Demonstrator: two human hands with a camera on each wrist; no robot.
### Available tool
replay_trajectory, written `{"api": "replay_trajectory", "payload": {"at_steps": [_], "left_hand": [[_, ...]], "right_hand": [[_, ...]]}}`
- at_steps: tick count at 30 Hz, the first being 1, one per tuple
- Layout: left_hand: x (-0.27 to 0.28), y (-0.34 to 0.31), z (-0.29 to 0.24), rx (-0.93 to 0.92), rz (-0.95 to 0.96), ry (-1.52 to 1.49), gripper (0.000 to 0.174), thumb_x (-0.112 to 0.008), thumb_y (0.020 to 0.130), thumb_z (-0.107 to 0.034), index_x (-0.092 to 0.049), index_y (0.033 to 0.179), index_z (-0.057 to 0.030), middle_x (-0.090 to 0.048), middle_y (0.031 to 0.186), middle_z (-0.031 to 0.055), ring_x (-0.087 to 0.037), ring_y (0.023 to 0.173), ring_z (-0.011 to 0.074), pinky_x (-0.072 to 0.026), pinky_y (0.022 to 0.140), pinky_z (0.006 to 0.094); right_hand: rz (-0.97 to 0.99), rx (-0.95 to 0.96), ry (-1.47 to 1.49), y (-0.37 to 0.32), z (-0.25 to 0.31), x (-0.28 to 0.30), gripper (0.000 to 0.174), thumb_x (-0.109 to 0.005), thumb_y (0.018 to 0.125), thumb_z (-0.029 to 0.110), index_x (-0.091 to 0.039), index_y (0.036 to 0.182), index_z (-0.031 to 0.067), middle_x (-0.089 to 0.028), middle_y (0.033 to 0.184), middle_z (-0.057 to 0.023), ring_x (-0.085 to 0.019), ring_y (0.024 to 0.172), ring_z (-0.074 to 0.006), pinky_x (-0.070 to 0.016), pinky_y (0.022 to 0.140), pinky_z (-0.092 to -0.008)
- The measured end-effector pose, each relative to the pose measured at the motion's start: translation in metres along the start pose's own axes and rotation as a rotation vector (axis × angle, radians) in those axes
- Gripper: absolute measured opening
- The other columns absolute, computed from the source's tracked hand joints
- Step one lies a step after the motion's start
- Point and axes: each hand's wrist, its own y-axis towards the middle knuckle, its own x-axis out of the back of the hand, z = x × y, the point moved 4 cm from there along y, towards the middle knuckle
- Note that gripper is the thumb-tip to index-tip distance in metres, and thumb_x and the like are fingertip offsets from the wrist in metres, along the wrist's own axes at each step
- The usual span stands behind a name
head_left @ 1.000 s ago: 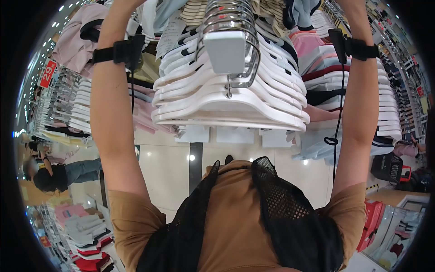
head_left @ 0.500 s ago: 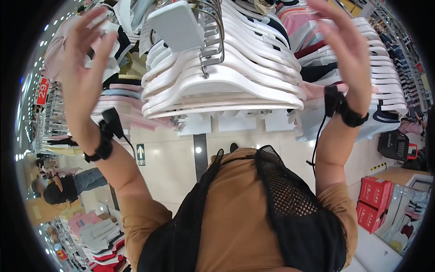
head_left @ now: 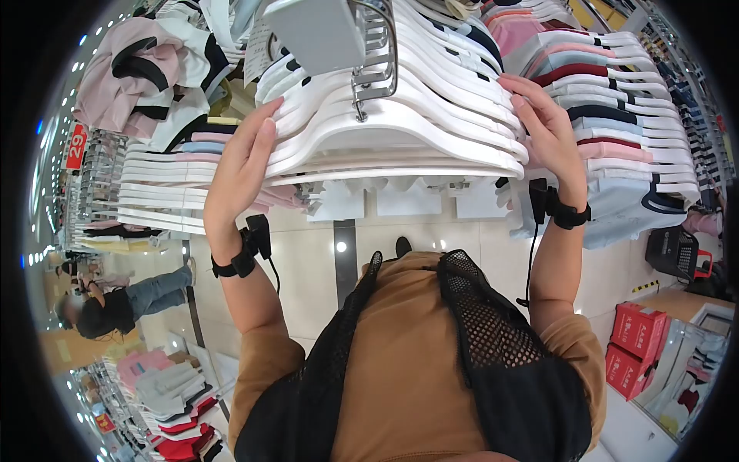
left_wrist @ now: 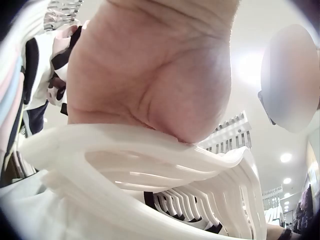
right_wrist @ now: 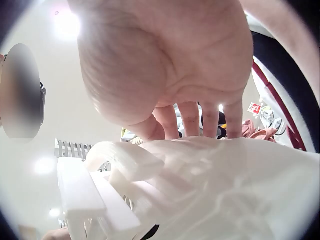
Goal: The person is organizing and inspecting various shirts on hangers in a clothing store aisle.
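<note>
A row of white hangers (head_left: 377,123) hangs from a metal rack arm with a pale end plate (head_left: 315,35). At the hangers' left ends lies my left hand (head_left: 245,165), fingers extended along them; the left wrist view has its palm (left_wrist: 155,70) against white hanger ends (left_wrist: 120,150). My right hand (head_left: 550,135) rests on the opposite ends with its fingers fairly straight. In the right wrist view, the right palm (right_wrist: 170,55) is above the white hangers (right_wrist: 125,160), and its fingertips touch pale fabric or plastic, which I cannot tell apart.
More garments on hangers stand left (head_left: 165,189) and right (head_left: 616,115) of the row. A pink garment (head_left: 123,100) hangs at upper left near a red price sign (head_left: 75,146). A person (head_left: 115,308) is at far left. Red boxes (head_left: 637,331) and a black basket (head_left: 671,250) are at right.
Both hands have come down from raised positions beside the rack onto the two ends of the hanger row. The view has shifted slightly.
</note>
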Motion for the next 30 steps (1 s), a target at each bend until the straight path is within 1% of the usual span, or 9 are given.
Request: {"api": "replay_trajectory", "payload": {"at_steps": [4,6,7,9,10,16,20,24,30], "left_hand": [[0.002,0.002,-0.004,0.054,0.033,-0.037,0.044,-0.041,0.103,-0.031,-0.053,0.128,0.0028,-0.059,0.121,0.0166,-0.053,0.113,0.0219,-0.0361,0.102,0.0314],[0.007,0.014,0.006,0.115,0.02,-0.101,0.037,-0.046,0.101,-0.026,-0.058,0.123,0.0013,-0.064,0.111,0.0137,-0.059,0.097,0.0175,-0.0437,0.091,0.0278],[0.01,0.02,0.01,0.112,0.021,-0.098,0.037,-0.046,0.101,-0.026,-0.058,0.123,0.0013,-0.064,0.111,0.0137,-0.059,0.097,0.0175,-0.0437,0.091,0.0278],[0.015,0.029,0.022,0.227,-0.008,-0.027,0.029,-0.053,0.097,-0.019,-0.063,0.118,-0.0012,-0.068,0.099,0.009,-0.059,0.078,0.0111,-0.0477,0.071,0.0235],[0.016,0.034,0.019,0.195,-0.06,0.071,0.027,-0.062,0.09,-0.013,-0.065,0.116,-0.0031,-0.068,0.093,0.0057,-0.055,0.067,0.0074,-0.0456,0.058,0.0221],[0.016,0.049,0.021,0.139,-0.075,0.143,0.032,-0.071,0.083,-0.013,-0.066,0.113,-0.0025,-0.067,0.094,0.0041,-0.056,0.069,0.0084,-0.0464,0.059,0.0236],[0.015,0.049,0.022,0.181,-0.041,0.195,0.032,-0.071,0.082,-0.013,-0.067,0.112,-0.0025,-0.068,0.094,0.0043,-0.056,0.068,0.0094,-0.0469,0.06,0.0239],[0.013,0.049,0.031,0.107,0.035,0.107,0.029,-0.072,0.083,-0.013,-0.068,0.109,-0.0014,-0.068,0.09,0.0053,-0.055,0.068,0.0102,-0.0459,0.062,0.0238],[0.017,0.05,0.02,0.048,0.06,0.159,0.022,-0.069,0.084,-0.01,-0.07,0.101,0.0025,-0.068,0.088,0.0084,-0.057,0.07,0.0125,-0.0449,0.065,0.0247]], "right_hand": [[0.018,0.025,-0.049,0.003,0.003,0.005,0.025,-0.052,0.096,0.011,-0.064,0.115,-0.0019,-0.061,0.122,-0.0097,-0.055,0.111,-0.0157,-0.0405,0.095,-0.0268],[0.022,0.019,-0.036,0.007,0.003,0.007,0.025,-0.053,0.096,0.012,-0.065,0.114,-0.002,-0.061,0.122,-0.0095,-0.055,0.111,-0.0159,-0.0408,0.095,-0.0271],[0.024,0.027,-0.018,0.01,0.004,0.006,0.025,-0.053,0.096,0.013,-0.066,0.113,-0.0016,-0.061,0.121,-0.0091,-0.055,0.109,-0.0153,-0.041,0.094,-0.0268],[0.024,0.039,0.004,0.013,0.006,0.007,0.025,-0.054,0.096,0.013,-0.067,0.112,-0.0012,-0.061,0.12,-0.0087,-0.055,0.108,-0.0147,-0.0413,0.093,-0.0266],[0.042,0.008,0.031,0.015,0.006,0.006,0.025,-0.055,0.096,0.014,-0.068,0.111,-0.0006,-0.062,0.119,-0.0082,-0.055,0.106,-0.0138,-0.0414,0.093,-0.0262],[0.09,-0.03,0.059,0.019,0.001,0.008,0.024,-0.058,0.095,0.017,-0.07,0.106,0.0001,-0.062,0.114,-0.0049,-0.055,0.101,-0.0117,-0.0417,0.089,-0.0247],[0.06,-0.029,0.016,0.021,-0.002,0.012,0.025,-0.059,0.094,0.019,-0.071,0.104,-0.0007,-0.062,0.108,-0.0021,-0.056,0.094,-0.0106,-0.0421,0.085,-0.0241],[0.098,-0.03,-0.025,0.023,-0.002,0.017,0.024,-0.06,0.093,0.018,-0.07,0.104,-0.0011,-0.063,0.101,-0.001,-0.056,0.09,-0.0096,-0.0425,0.083,-0.0237],[0.108,-0.249,0.063,0.025,0.004,0.018,0.021,-0.063,0.091,0.015,-0.072,0.103,0.0008,-0.067,0.091,-0.0008,-0.058,0.085,-0.0087,-0.0445,0.078,-0.0221]]}}
